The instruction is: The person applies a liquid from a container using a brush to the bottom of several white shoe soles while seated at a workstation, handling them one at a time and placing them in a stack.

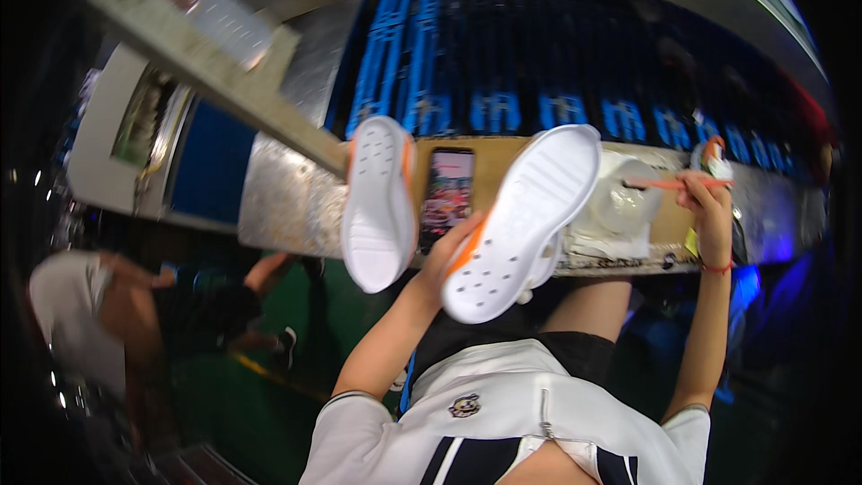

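Note:
My left hand (450, 249) grips a white shoe sole (528, 215) with an orange sidewall, tilted, its ridged and dotted face towards me. Another white piece (545, 266) shows partly behind it; what it is, I cannot tell. In my right hand (704, 199) is a brush with an orange handle (673, 182), its dark tip over a pale bowl (630, 205). The bowl stands on white sheets (592, 242), with something glossy inside. A second white and orange sole (378, 215) lies to the left, overhanging the front edge of the bench.
A phone (448, 192) with a lit screen lies between the soles on the brown bench top (498, 148). Beyond is a conveyor with blue parts (495, 111). A metal beam (222, 87) slants in from the upper left. A person (81, 310) is at the lower left.

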The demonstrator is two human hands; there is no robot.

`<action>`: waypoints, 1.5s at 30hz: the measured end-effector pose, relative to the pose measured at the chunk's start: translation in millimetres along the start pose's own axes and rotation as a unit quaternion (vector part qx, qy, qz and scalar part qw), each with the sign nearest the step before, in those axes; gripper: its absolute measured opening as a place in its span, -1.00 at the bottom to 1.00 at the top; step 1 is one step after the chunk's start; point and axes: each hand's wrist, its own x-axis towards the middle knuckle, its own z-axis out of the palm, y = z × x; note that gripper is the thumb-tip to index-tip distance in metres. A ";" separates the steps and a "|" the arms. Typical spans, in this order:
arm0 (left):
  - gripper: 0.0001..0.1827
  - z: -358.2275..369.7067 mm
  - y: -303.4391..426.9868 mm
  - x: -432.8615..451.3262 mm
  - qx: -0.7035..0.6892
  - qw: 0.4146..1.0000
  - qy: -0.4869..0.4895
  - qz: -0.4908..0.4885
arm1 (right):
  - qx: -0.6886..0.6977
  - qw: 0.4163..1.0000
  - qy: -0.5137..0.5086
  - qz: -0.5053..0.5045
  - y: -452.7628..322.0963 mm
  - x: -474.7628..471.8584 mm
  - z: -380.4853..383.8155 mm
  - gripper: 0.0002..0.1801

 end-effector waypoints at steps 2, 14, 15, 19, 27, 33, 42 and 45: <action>-0.30 6.9 -2.0 -1.0 -0.041 0.998 0.013 -0.055 | 0.038 0.999 -0.015 -0.004 -22.6 -6.0 12.1 -0.74; -0.22 17.9 -15.9 7.2 -0.068 0.974 0.027 -0.214 | -0.160 0.937 -0.168 -0.262 -65.3 -11.7 62.9 -0.88; -0.22 15.5 -15.6 8.0 -0.062 0.973 0.027 -0.219 | -0.155 0.932 -0.200 -0.259 -69.7 -12.0 69.3 -0.88; -0.22 5.2 -16.1 13.2 -0.073 0.969 0.053 -0.232 | -0.151 0.910 -0.274 -0.272 -73.7 -11.6 92.2 -0.89; -0.26 28.2 -29.2 15.1 -0.075 0.985 -0.025 -0.151 | -0.260 0.921 -0.111 -0.269 -60.0 12.4 18.4 -0.84; -0.27 22.3 -43.3 21.9 0.101 0.994 -0.024 -0.017 | -0.174 0.956 0.024 -0.236 -35.3 -32.0 45.8 -0.86; -0.29 32.3 -45.8 35.5 0.177 0.979 0.049 0.088 | -0.051 0.986 -0.039 -0.154 -24.1 -77.5 80.2 -0.84; -0.29 30.4 -41.3 32.3 0.145 0.989 -0.007 0.040 | 0.112 0.992 -0.054 -0.034 -28.3 -71.0 75.5 -0.78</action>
